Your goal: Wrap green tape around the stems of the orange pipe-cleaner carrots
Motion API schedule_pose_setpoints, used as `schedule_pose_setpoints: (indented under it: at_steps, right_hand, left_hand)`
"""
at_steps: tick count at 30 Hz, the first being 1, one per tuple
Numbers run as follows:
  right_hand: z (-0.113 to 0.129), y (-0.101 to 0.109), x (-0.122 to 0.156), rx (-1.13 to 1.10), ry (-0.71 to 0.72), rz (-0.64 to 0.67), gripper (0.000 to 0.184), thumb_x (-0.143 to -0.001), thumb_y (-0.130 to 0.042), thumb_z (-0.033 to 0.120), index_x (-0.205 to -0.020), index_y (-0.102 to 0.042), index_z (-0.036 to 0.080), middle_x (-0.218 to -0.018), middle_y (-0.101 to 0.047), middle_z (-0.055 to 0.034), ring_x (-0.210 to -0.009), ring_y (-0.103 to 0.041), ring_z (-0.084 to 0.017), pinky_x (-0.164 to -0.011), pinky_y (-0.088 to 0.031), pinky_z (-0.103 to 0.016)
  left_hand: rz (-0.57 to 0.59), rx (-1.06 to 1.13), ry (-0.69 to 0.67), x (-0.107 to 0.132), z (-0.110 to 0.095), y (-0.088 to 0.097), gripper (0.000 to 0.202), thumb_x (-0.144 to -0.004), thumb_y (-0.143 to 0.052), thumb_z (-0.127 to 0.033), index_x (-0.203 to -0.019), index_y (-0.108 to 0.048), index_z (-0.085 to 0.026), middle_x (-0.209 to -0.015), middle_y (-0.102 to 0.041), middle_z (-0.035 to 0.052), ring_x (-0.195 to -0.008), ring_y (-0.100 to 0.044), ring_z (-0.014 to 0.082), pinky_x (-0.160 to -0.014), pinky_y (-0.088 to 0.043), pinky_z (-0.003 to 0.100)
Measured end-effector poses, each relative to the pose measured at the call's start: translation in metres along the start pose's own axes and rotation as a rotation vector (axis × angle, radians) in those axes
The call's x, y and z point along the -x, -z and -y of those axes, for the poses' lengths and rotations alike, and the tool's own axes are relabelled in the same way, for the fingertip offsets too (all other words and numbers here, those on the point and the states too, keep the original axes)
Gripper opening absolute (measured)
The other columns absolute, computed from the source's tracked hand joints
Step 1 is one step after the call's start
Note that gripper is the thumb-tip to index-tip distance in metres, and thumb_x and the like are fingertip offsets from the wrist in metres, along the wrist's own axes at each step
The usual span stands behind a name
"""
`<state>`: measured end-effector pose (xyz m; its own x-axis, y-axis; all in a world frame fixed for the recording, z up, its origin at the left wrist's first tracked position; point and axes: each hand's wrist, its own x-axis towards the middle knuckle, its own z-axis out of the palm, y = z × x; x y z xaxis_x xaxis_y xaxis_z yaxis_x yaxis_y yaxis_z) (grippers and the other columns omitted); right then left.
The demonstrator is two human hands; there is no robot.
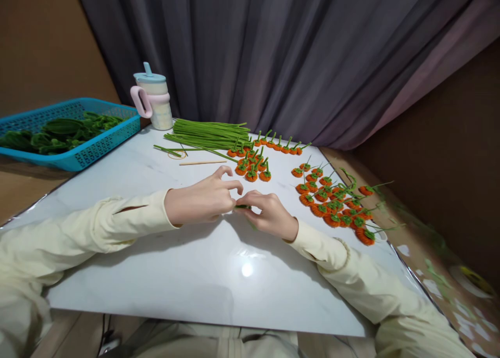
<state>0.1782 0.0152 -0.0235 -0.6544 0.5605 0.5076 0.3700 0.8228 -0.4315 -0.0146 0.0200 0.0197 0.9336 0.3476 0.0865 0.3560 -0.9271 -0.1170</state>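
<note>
My left hand (207,197) is closed near the middle of the table, its fingertips meeting those of my right hand (271,213). Between the right thumb and fingers is a small green fuzzy piece (244,206), like bent pipe cleaner. What the left fingertips pinch is mostly hidden. Just beyond the hands stand several small fuzzy orange pumpkins (251,175) with green tops and upright stalks. A bundle of straight green pipe cleaners (209,131) lies behind them. Nearer the left hand rests a thin wooden stick (203,163).
More orange pumpkins (319,209) with thin trailing stems cover the table's right side. At far left sits a blue basket (105,145) of green fuzzy pieces, beside a handled tumbler (159,105) with a straw. White scraps (433,288) lie beyond the white tabletop's (175,285) right edge.
</note>
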Motion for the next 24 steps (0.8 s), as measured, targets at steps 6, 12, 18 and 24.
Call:
schedule_pose_setpoints:
  at_steps: [6,12,18,24]
  right_hand:
    - [-0.014,-0.004,0.002,0.205,0.423,-0.029,0.018,-0.087,-0.042,0.009,-0.092,-0.059,0.012,-0.072,-0.064,-0.0088,-0.075,-0.058,-0.017,-0.076,-0.05,-0.036]
    - [-0.012,-0.002,0.003,-0.065,0.186,0.009,0.017,-0.086,-0.049,0.016,-0.086,-0.065,0.01,-0.073,-0.067,-0.0102,-0.07,-0.06,-0.016,-0.069,-0.051,-0.032]
    - [-0.002,0.003,-0.003,-0.801,-0.537,0.208,0.019,-0.072,-0.068,0.029,-0.076,-0.068,0.011,-0.068,-0.07,-0.005,-0.056,-0.062,-0.012,-0.06,-0.051,-0.025]
    - [-0.01,-0.002,-0.002,-1.15,-0.687,0.204,0.019,-0.065,-0.074,0.025,-0.073,-0.067,0.011,-0.07,-0.071,-0.0056,-0.056,-0.064,-0.013,-0.062,-0.051,-0.026]
  left_hand:
    - [0.028,0.253,-0.018,-0.001,0.007,0.008,0.019,-0.07,-0.048,0.0,-0.063,-0.055,-0.016,-0.073,-0.063,0.0029,-0.101,-0.051,0.0201,-0.094,-0.014,0.039]
    - [0.208,0.601,0.047,-0.002,0.02,0.011,0.029,-0.088,-0.039,-0.014,-0.067,-0.059,-0.018,-0.074,-0.066,0.0,-0.101,-0.048,0.0178,-0.087,-0.016,0.032]
    - [0.236,0.595,0.149,0.0,0.018,0.011,0.036,-0.093,-0.032,-0.024,-0.075,-0.062,-0.02,-0.086,-0.065,0.0031,-0.116,-0.035,0.0227,-0.088,-0.018,0.032]
    - [0.088,0.351,0.127,0.001,0.006,0.009,0.012,-0.084,-0.054,-0.02,-0.074,-0.06,-0.018,-0.07,-0.062,0.0023,-0.116,-0.037,0.0242,-0.088,-0.019,0.036]
